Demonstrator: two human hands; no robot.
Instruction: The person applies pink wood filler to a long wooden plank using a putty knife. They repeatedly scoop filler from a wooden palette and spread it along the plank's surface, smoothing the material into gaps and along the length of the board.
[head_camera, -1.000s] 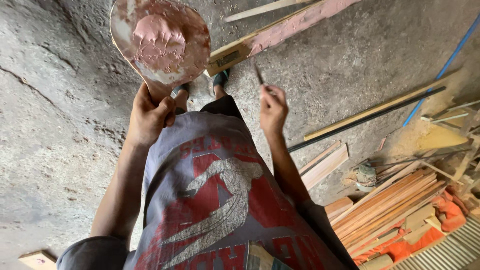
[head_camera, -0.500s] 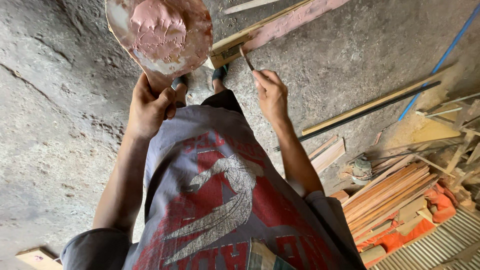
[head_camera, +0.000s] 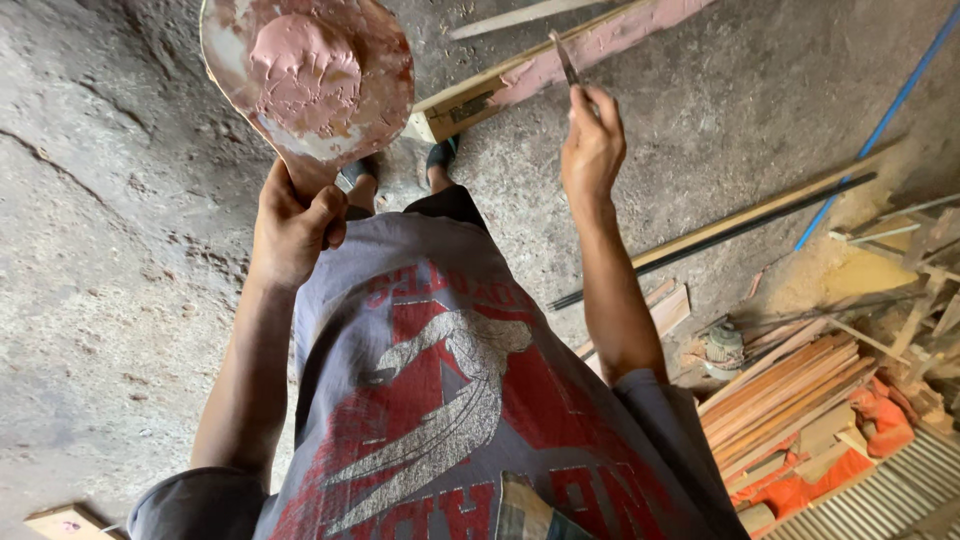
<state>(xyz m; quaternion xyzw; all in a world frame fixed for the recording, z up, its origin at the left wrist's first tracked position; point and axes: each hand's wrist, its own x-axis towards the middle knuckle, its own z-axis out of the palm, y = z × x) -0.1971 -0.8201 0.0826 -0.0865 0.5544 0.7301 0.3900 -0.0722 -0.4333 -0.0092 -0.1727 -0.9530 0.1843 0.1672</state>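
Putty board (head_camera: 310, 75) sits up in my left hand (head_camera: 292, 222), fingers wrapped tight around its narrow handle end, thumb across the front, board tilted away from me with a fat lump of pink putty (head_camera: 305, 65) heaped in the middle and smears around the rim. Right hand (head_camera: 592, 135) is closed on a thin putty knife (head_camera: 565, 58), pinched between thumb and fingertips, blade pointing up and away past my knuckles; whether the blade carries any putty I cannot tell, too small. Beyond that blade, on the concrete floor (head_camera: 120, 250), lies a long wooden plank (head_camera: 560, 62) already coated pink along most of its length, its near end bare wood. Knife is well apart from the board, off to the right of it, and hangs over the plank. Step reads as filling the plank's face: loaded board ready, knife between pickups. Next move, I judge, calls for bringing the blade across to the lump, scooping a small bit off its edge, then stooping to the bare end of the plank. My feet in sandals (head_camera: 440, 155) stand just short of it. Stacked wood strips (head_camera: 790, 385) lie far to the right of my right hand, not involved.
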